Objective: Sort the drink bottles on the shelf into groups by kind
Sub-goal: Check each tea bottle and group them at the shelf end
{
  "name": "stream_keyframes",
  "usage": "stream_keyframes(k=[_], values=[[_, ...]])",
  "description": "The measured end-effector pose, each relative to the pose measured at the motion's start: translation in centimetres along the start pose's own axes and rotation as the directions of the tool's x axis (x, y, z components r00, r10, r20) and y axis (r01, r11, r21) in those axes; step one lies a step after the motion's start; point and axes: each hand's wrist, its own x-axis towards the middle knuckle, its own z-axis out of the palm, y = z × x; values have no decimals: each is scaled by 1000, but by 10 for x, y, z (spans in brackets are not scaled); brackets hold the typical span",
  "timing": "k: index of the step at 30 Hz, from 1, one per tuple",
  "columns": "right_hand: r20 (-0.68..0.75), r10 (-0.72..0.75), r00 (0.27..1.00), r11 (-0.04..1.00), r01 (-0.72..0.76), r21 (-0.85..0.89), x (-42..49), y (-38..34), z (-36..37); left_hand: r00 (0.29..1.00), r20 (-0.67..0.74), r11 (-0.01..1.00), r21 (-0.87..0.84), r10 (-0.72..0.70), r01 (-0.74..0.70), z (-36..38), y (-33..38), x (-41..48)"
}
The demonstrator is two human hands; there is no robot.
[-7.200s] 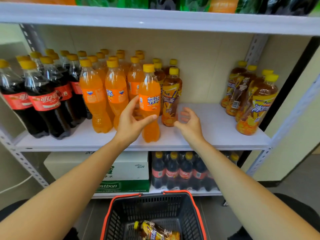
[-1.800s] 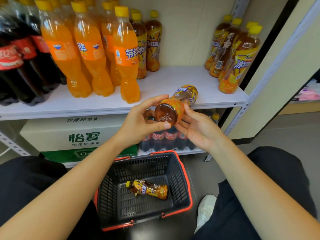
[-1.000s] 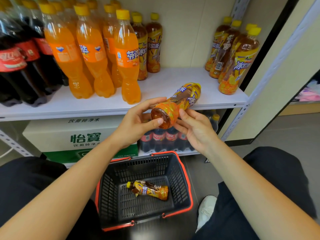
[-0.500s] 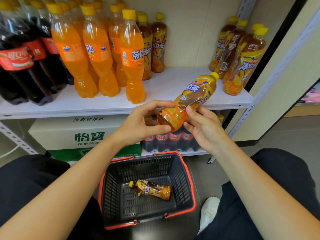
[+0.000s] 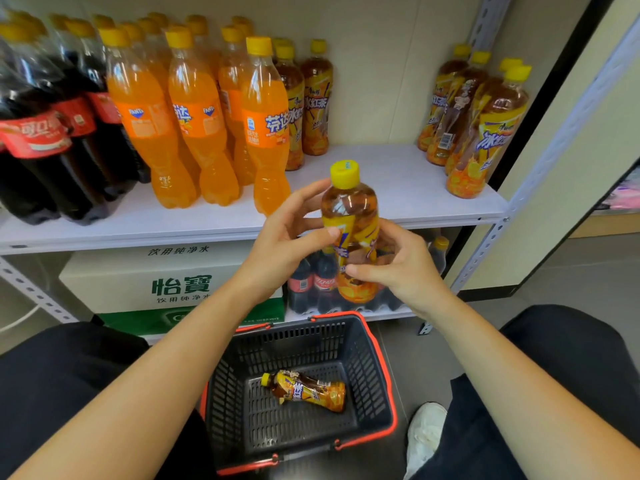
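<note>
Two grips are closed round one iced tea bottle (image 5: 349,233): the left grip (image 5: 287,244) is wrapped round its upper half, and the right grip (image 5: 405,271) round its lower half. The bottle is held upright, cap on top, in the air in front of the shelf (image 5: 398,174) edge and above the basket (image 5: 382,372). It is not yet set down. On the shelf, cola bottles (image 5: 45,140) are stood at the left, orange soda bottles (image 5: 194,116) in the middle, and a tea group (image 5: 478,123) at the far right, with a bare patch of shelf between. Two more tea bottles (image 5: 315,98) are tucked just behind the orange soda. One last tea bottle (image 5: 306,391) is laid flat in the basket. The held bottle is most likely meant for the tea group. To do this well, it should be held upright and passed to the right grip alone, since the group is on that side. It should be set down on the bare patch just beside the group, label to the front. The packed bottles there should not be bumped, or they could be knocked over.
</note>
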Motion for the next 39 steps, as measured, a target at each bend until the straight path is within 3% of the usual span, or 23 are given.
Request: stream_keyframes(k=[9,12,18,24,28,33,36,39], values=[[-64,-118,991,931,88,-355,-2,-1,2,997,19,997,16,75,-76,-5,2,-3],[-106,-129,986,920,80,-383,-5,-3,3,992,-77,995,9,104,-103,-2,4,-3],[-161,-106,981,891,22,-453,-1,-9,13,936,-353,999,-43,5,-22,19,11,11],[-240,-109,965,949,30,-313,17,-24,-24,963,-264,998,-55,-57,44,19,13,37],[-317,-144,937,960,55,-275,52,-36,-53,945,-322,975,185,-55,120,12,-13,68],[-397,-138,907,947,3,-320,110,-19,-81,949,-310,863,464,-53,200,10,-43,114],[-448,-137,883,945,-19,-326,136,1,-91,939,-340,804,544,-48,238,5,-57,145],[-501,-148,853,954,-11,-300,156,20,-100,917,-398,816,522,-25,249,-1,-70,177]])
